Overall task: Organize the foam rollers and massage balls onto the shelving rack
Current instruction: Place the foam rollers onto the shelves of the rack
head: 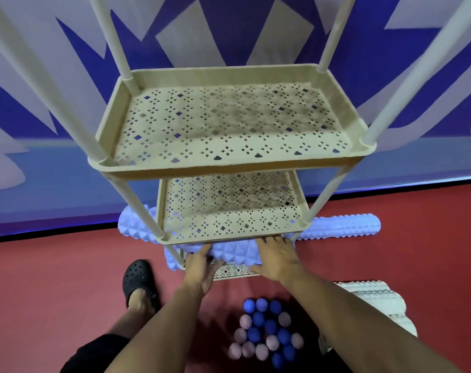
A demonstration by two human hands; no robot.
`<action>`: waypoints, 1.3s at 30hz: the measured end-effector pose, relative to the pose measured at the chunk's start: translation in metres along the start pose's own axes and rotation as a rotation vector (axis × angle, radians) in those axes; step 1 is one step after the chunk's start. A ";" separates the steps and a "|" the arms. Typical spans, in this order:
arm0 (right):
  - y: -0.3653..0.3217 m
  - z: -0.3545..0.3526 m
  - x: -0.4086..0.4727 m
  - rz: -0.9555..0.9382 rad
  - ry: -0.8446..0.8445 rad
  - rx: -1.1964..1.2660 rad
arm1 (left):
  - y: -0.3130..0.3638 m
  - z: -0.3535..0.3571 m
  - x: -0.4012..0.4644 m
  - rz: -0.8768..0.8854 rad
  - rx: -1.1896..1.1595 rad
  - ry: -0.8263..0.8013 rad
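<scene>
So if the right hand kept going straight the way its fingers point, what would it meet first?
The right hand already rests on the foam roller at the rack's bottom shelf. Straight on, it would probably press further into that roller; depth beyond is unclear.

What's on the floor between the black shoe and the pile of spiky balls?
In the head view, the person's left forearm crosses that stretch. Around it is only bare red floor between the black shoe and the spiky balls.
</scene>
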State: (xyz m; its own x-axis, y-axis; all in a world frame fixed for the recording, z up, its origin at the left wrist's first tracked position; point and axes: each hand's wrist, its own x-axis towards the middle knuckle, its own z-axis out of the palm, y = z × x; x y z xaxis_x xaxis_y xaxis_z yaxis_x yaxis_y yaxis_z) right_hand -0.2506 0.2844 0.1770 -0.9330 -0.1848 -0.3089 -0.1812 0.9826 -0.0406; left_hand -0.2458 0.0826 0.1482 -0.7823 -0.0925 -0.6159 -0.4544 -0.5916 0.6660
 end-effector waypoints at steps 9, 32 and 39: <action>0.005 0.006 0.006 0.037 0.151 0.002 | -0.020 0.023 0.005 -0.085 -0.046 -0.038; 0.025 0.007 -0.058 0.180 -0.070 0.212 | 0.041 -0.033 -0.057 0.422 1.610 -0.310; 0.057 0.017 -0.046 0.255 -0.226 0.490 | 0.086 -0.083 -0.048 0.353 1.729 -0.127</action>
State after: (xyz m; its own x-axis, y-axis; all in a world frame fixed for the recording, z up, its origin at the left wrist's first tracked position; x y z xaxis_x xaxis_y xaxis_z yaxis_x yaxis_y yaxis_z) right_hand -0.2126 0.3494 0.1729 -0.8292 0.0137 -0.5587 0.2544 0.8994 -0.3554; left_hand -0.2122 -0.0303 0.1997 -0.9205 0.0900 -0.3803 -0.0948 0.8926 0.4407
